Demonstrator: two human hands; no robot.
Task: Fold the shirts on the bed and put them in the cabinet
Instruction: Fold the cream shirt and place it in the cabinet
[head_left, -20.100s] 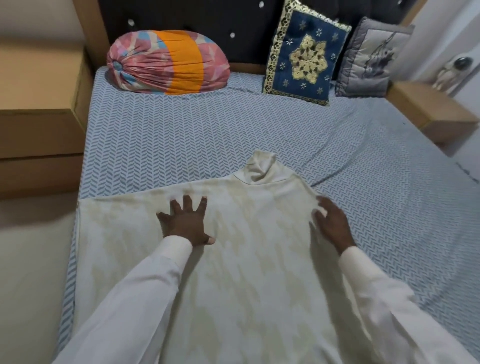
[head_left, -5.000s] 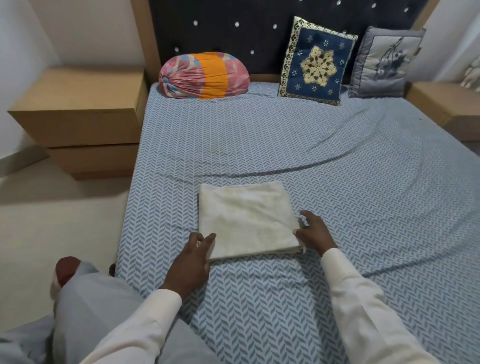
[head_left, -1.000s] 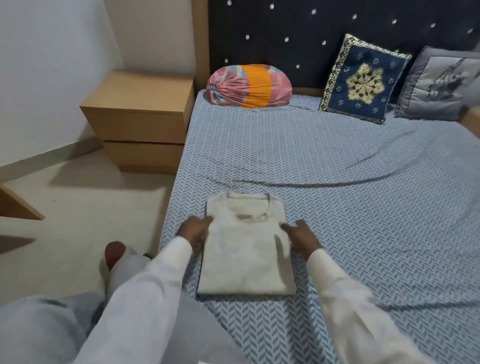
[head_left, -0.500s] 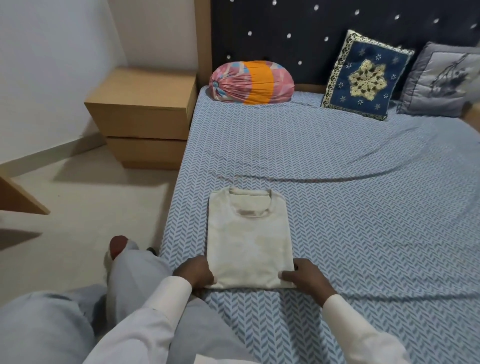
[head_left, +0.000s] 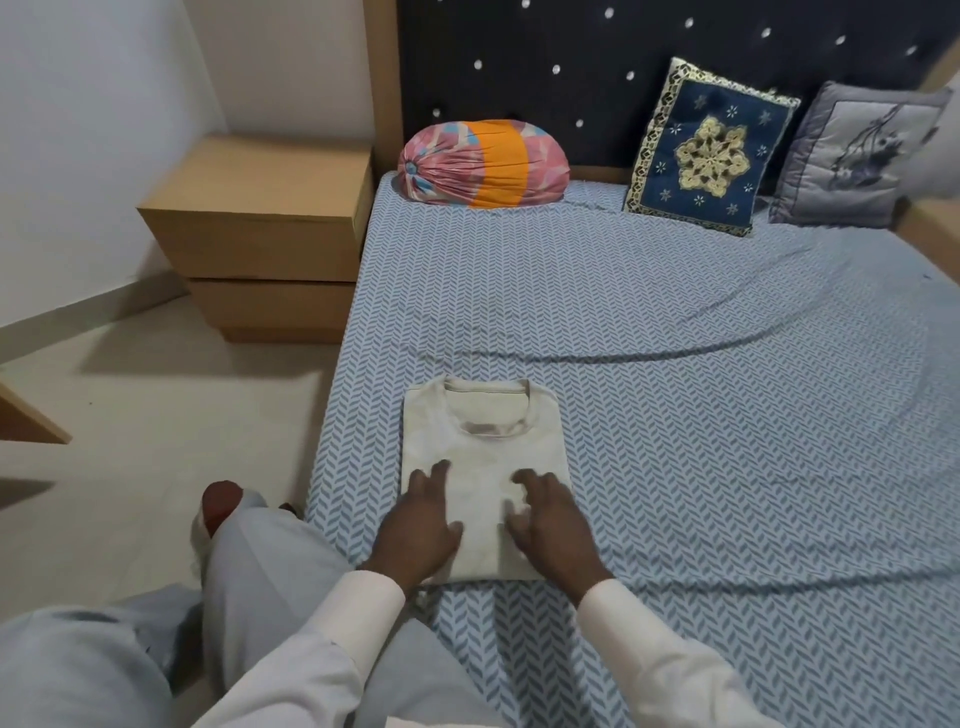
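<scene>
- Cream cloth lies under both palms: the left hand (head_left: 421, 525) and the right hand (head_left: 550, 525) rest side by side on the near half of the folded shirt (head_left: 483, 447). Their fingers are spread and loose, gripping nothing, only pressing down.
- The shirt is a neat rectangle with its collar at the far end. It lies flat on the bed (head_left: 675, 441) close to the left edge, with no loose sleeve showing.
- Judged from that, the folding of this shirt looks finished, and the step in hand is a last flattening before it is carried off.
- The next move calls for both hands to slide under the near edge or the two sides and lift the bundle level, so the folds do not slip open.
- No other shirt shows on the sheet.
- Far off against the headboard (head_left: 571, 52) lie a pink and orange bolster (head_left: 483, 163), a blue cushion (head_left: 711, 156) and a grey cushion (head_left: 857, 156).
- A wooden bedside unit (head_left: 260, 234) stands to the left of the bed. Whether it is the cabinet meant cannot be told.
</scene>
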